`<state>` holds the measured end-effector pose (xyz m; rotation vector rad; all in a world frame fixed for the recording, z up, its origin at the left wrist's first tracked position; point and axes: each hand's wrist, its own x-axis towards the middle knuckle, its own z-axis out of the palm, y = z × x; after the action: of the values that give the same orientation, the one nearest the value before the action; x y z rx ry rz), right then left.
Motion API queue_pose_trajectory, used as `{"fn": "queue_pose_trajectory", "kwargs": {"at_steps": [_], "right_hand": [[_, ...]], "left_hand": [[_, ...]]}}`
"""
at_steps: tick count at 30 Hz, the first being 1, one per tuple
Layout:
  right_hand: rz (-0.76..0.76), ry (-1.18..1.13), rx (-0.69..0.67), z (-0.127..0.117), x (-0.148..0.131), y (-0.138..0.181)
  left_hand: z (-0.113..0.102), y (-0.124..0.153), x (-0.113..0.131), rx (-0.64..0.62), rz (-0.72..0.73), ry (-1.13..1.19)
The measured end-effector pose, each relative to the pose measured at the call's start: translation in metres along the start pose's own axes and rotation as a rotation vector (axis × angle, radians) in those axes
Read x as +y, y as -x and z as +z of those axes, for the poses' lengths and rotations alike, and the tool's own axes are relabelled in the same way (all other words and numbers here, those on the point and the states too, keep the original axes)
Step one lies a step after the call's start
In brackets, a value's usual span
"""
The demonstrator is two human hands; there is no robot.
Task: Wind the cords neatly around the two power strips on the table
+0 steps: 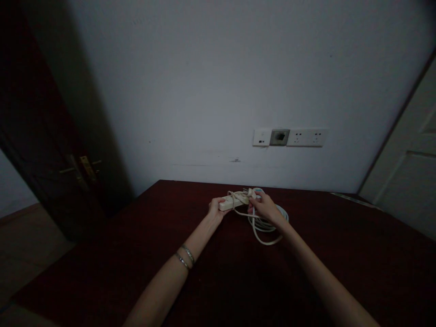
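While a few turns of cord (pixel 233 200) cross the white power strip (pixel 226 205), a looser coil (pixel 265 230) sits beneath our right grip (pixel 264 206), so we judge the work partway along; whether winding or unwinding, we cannot tell. Our left grip (pixel 215 206) clasps the strip's near end, its body reaching toward our right grip, which pinches what looks like the plug (pixel 251 193) over the dark red table (pixel 211 290). Slim and pale, the strip shows sockets too dim to count.

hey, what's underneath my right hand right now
Pale coiled cable shows on both sides of your right hand, with the dark red table around it. Whatever lies directly beneath the hand is covered, so I can't tell how the coil runs there.
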<state>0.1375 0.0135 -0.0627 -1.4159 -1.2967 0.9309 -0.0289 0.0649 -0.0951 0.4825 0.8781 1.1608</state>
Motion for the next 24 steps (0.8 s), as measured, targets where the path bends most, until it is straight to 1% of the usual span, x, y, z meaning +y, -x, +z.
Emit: {"fn": "queue_pose_trajectory", "kwargs": {"at_steps": [3,7,8,10,13,15,16,20,24], "right_hand": [[-0.024,0.090,-0.024,-0.001,0.007,-0.006],[-0.042,0.146,-0.070,-0.006,0.011,-0.010],[-0.043,0.147,-0.080,-0.007,0.011,-0.010],[-0.040,0.137,-0.101,-0.008,0.010,-0.008],[-0.012,0.105,-0.142,-0.009,0.009,-0.003],[0.011,0.083,-0.174,-0.009,0.009,-0.001],[0.018,0.069,-0.192,-0.010,0.009,0.000],[0.015,0.019,-0.287,-0.014,0.010,0.000],[-0.024,0.093,-0.332,-0.020,0.005,0.001]], "left_hand": [[-0.004,-0.003,0.002,0.002,-0.034,-0.181],[-0.017,-0.003,0.017,-0.077,-0.171,-0.444],[-0.020,-0.002,0.021,-0.112,-0.190,-0.515],[-0.026,0.002,0.028,-0.203,-0.183,-0.682],[-0.031,0.010,0.031,-0.363,-0.185,-0.917],[-0.031,0.014,0.031,-0.434,-0.211,-0.953],[-0.030,0.015,0.030,-0.441,-0.199,-0.952],[-0.026,0.012,0.026,-0.338,-0.006,-0.998],[-0.024,0.002,0.020,-0.269,0.273,-1.139]]}}
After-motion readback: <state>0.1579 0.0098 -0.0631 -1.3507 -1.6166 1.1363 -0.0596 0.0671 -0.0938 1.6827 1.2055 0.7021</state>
